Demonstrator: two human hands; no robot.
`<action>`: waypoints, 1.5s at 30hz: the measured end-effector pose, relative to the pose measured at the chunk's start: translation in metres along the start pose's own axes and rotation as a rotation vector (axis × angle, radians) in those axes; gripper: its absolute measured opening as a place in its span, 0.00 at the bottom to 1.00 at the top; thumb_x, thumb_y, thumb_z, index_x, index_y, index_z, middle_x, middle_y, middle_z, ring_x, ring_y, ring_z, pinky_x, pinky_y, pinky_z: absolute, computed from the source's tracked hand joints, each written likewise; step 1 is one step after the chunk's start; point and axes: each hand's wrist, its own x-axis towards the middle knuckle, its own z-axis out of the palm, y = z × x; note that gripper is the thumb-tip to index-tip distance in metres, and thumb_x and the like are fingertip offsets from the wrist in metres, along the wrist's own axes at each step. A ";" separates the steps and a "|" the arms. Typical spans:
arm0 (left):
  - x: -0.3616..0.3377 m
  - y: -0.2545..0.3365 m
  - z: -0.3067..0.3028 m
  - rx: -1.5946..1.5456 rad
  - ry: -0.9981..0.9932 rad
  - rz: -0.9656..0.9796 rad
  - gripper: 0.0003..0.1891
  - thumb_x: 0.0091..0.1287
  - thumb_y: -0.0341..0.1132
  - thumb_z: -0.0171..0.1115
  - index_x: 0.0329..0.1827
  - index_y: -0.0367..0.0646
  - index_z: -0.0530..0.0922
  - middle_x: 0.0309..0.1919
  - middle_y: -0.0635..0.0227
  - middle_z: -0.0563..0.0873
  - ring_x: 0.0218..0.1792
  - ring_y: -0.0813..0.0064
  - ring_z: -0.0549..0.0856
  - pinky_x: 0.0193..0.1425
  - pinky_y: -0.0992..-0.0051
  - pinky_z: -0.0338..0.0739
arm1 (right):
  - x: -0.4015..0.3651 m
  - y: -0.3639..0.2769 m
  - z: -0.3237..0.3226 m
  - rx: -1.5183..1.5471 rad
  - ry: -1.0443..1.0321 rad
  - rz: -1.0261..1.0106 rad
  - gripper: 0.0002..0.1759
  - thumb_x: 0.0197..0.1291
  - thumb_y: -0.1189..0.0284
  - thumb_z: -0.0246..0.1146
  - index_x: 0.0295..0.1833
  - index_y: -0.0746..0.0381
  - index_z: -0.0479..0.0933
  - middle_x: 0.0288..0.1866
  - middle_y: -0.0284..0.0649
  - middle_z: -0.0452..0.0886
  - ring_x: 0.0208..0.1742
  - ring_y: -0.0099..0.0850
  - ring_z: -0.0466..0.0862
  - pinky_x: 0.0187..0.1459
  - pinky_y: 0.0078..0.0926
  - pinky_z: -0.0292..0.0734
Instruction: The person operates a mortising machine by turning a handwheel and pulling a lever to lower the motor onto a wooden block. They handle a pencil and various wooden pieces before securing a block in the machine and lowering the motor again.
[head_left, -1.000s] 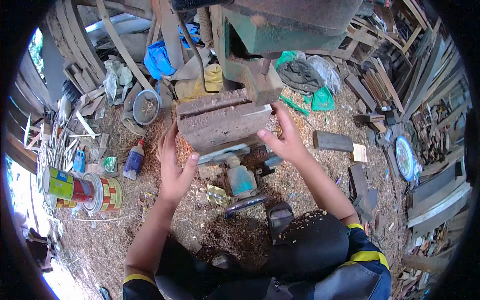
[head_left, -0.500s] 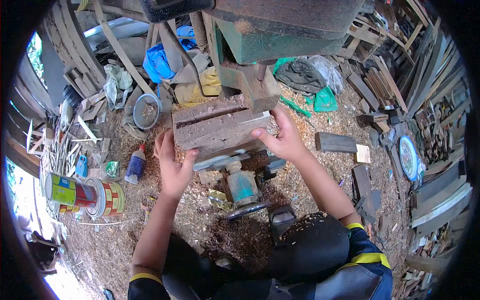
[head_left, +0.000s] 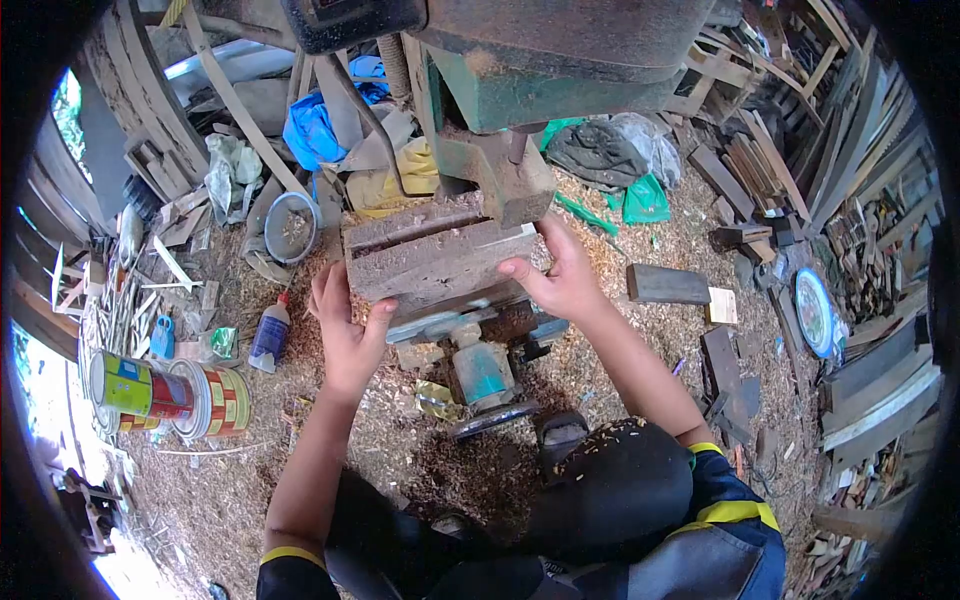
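A thick wooden block (head_left: 430, 265) with a long dark slot along its upper side lies on the bed of a green machine, under the machine's head (head_left: 560, 95). Around its left end my left hand (head_left: 350, 340) is closed, thumb on the near face. My right hand (head_left: 565, 280) grips the other end, its thumb pressed to the near face and its fingers hidden behind. The dusty metal tool holder (head_left: 515, 190) comes down at the block's back right; its tip is hidden. Below the bed sits a handwheel (head_left: 495, 420).
Wood shavings cover the floor. To the left stand paint cans (head_left: 205, 398) and a glue bottle (head_left: 269, 335). A dark wood piece (head_left: 668, 284) lies on the right, with stacked offcuts (head_left: 880, 240) beyond. A bent metal lever (head_left: 368, 125) hangs at the machine's left.
The view has shifted very slightly. Both hands keep the same hold, and the block shows no clear movement under the machine.
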 end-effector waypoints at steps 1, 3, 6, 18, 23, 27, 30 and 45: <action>0.001 0.002 -0.002 0.002 0.000 0.001 0.44 0.70 0.65 0.74 0.76 0.38 0.76 0.66 0.54 0.82 0.72 0.53 0.74 0.81 0.52 0.57 | 0.000 -0.001 0.000 -0.045 0.003 -0.013 0.48 0.64 0.50 0.82 0.75 0.74 0.74 0.72 0.63 0.81 0.73 0.55 0.83 0.75 0.47 0.76; 0.006 0.010 -0.009 0.003 -0.033 0.011 0.43 0.71 0.63 0.74 0.77 0.37 0.76 0.67 0.54 0.82 0.71 0.52 0.75 0.80 0.51 0.58 | -0.001 -0.004 0.001 -0.054 0.003 -0.014 0.46 0.65 0.51 0.82 0.75 0.73 0.74 0.72 0.62 0.81 0.73 0.55 0.82 0.75 0.47 0.76; 0.017 0.033 -0.027 0.119 -0.105 0.054 0.42 0.71 0.59 0.75 0.79 0.38 0.75 0.68 0.54 0.82 0.72 0.53 0.76 0.82 0.52 0.58 | 0.001 -0.017 0.001 -0.016 -0.004 0.002 0.43 0.66 0.53 0.81 0.74 0.71 0.75 0.71 0.59 0.82 0.73 0.55 0.82 0.75 0.47 0.75; 0.041 0.053 -0.040 0.070 -0.088 0.074 0.37 0.70 0.55 0.76 0.78 0.44 0.80 0.68 0.56 0.85 0.73 0.55 0.79 0.84 0.55 0.61 | -0.001 -0.015 0.005 0.019 0.029 -0.042 0.42 0.69 0.53 0.79 0.76 0.71 0.74 0.71 0.58 0.82 0.73 0.55 0.82 0.75 0.47 0.74; 0.038 0.052 -0.034 -0.027 -0.060 0.060 0.36 0.70 0.52 0.77 0.77 0.43 0.81 0.67 0.55 0.85 0.71 0.53 0.81 0.82 0.55 0.65 | -0.002 -0.017 0.006 0.024 0.017 -0.016 0.43 0.69 0.53 0.79 0.77 0.71 0.74 0.72 0.58 0.81 0.74 0.56 0.81 0.76 0.48 0.74; 0.039 0.054 -0.038 0.006 -0.086 0.049 0.36 0.70 0.50 0.78 0.77 0.42 0.80 0.68 0.53 0.85 0.70 0.51 0.82 0.81 0.54 0.68 | -0.006 -0.017 0.006 0.004 0.027 -0.034 0.40 0.72 0.56 0.77 0.77 0.71 0.74 0.73 0.58 0.81 0.75 0.56 0.81 0.77 0.48 0.73; 0.041 0.065 -0.047 0.166 -0.134 0.083 0.34 0.74 0.49 0.73 0.79 0.42 0.79 0.72 0.52 0.84 0.73 0.50 0.81 0.83 0.53 0.66 | -0.016 -0.026 0.000 -0.031 0.039 -0.031 0.35 0.75 0.60 0.74 0.77 0.69 0.74 0.72 0.57 0.82 0.74 0.54 0.82 0.77 0.47 0.74; 0.026 0.112 -0.055 0.499 -0.176 0.537 0.36 0.77 0.46 0.69 0.85 0.42 0.73 0.87 0.56 0.72 0.90 0.52 0.66 0.92 0.41 0.48 | -0.189 -0.077 -0.153 -0.293 0.496 0.393 0.16 0.81 0.70 0.66 0.68 0.63 0.85 0.59 0.38 0.93 0.60 0.28 0.89 0.65 0.31 0.79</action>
